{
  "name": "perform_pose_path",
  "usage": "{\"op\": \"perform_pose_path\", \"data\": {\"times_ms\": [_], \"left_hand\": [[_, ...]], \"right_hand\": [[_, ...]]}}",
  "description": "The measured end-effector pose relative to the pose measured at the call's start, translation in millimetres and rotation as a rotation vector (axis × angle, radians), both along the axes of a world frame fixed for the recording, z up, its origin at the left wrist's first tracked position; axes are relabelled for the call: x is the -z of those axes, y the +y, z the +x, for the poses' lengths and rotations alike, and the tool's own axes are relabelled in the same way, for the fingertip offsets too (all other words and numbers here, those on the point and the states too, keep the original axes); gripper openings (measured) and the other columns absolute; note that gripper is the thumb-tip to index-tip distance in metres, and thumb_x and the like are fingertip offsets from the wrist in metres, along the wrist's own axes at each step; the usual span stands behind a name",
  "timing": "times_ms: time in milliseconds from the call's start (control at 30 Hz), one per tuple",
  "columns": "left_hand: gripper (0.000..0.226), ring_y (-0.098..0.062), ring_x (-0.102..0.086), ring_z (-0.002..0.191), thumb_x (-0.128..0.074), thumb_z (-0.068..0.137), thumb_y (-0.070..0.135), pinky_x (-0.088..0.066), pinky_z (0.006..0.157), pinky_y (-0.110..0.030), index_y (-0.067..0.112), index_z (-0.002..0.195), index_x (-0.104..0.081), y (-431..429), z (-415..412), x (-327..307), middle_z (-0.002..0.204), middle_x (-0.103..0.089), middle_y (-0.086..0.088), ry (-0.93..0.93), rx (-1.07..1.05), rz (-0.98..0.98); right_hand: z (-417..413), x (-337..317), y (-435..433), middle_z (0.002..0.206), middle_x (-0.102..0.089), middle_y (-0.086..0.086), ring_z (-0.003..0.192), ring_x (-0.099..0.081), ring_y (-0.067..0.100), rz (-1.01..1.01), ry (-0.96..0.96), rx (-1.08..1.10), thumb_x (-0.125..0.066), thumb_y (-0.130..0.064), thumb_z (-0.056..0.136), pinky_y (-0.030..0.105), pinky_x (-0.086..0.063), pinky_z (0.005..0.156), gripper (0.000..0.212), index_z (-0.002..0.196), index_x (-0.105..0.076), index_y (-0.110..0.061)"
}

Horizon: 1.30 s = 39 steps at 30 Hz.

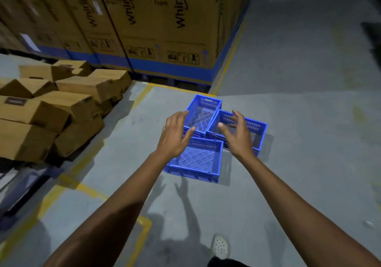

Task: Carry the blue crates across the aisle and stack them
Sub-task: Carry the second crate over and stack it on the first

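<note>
Bare arms (115,205) reach forward. The left hand (175,137) and right hand (237,134) are open, fingers spread, holding nothing, above three blue crates (198,163) clustered touching on the floor (299,163). The right crate (255,128) seems propped on its neighbours, so lifting one could drag or tip the others.

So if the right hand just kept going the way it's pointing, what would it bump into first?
Most likely the rightmost blue crate: the right hand is open, with its fingers aimed toward that crate's far wall. Depth is unclear from one view.
</note>
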<state>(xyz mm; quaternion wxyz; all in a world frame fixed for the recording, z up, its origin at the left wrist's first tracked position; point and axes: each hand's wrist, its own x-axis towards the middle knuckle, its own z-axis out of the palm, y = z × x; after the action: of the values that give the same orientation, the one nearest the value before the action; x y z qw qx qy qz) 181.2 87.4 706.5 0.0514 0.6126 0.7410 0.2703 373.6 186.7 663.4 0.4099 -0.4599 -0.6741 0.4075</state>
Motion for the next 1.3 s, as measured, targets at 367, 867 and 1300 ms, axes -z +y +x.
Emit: {"op": "perform_pose_path", "data": {"times_ms": [367, 867, 1300], "left_hand": [[0.06, -0.031, -0.028, 0.138, -0.054, 0.095, 0.031, -0.033, 0.108, -0.049, 0.013, 0.147, -0.03, 19, -121, 32, 0.151, -0.033, -0.012, 0.075, 0.125, -0.128], [0.066, -0.033, -0.024, 0.14, -0.054, 0.093, 0.031, -0.031, 0.109, -0.05, 0.014, 0.15, -0.025, 93, -157, 367, 0.153, -0.027, -0.014, 0.155, 0.311, -0.354], [0.09, -0.035, -0.02, 0.141, -0.064, 0.084, 0.05, -0.029, 0.109, -0.053, 0.018, 0.152, -0.014, 177, -172, 740, 0.154, -0.021, -0.018, 0.328, 0.344, -0.373]], "right_hand": [[-90, 30, -4, 0.128, -0.053, 0.008, 0.116, -0.053, 0.025, 0.056, -0.286, 0.013, -0.065, -0.041, 0.089, 0.036, -0.043, 0.098, 0.046, 0.124, -0.06, -0.011], [-135, 335, 34, 0.145, -0.037, 0.013, 0.131, -0.034, 0.033, -0.088, -0.767, -0.066, -0.059, -0.045, 0.091, 0.045, -0.038, 0.101, 0.068, 0.147, -0.033, -0.016], [-151, 683, 123, 0.148, -0.031, 0.014, 0.133, -0.034, 0.033, 0.0, -0.968, -0.186, -0.067, -0.049, 0.084, 0.046, -0.04, 0.101, 0.09, 0.151, -0.019, -0.015]]}}
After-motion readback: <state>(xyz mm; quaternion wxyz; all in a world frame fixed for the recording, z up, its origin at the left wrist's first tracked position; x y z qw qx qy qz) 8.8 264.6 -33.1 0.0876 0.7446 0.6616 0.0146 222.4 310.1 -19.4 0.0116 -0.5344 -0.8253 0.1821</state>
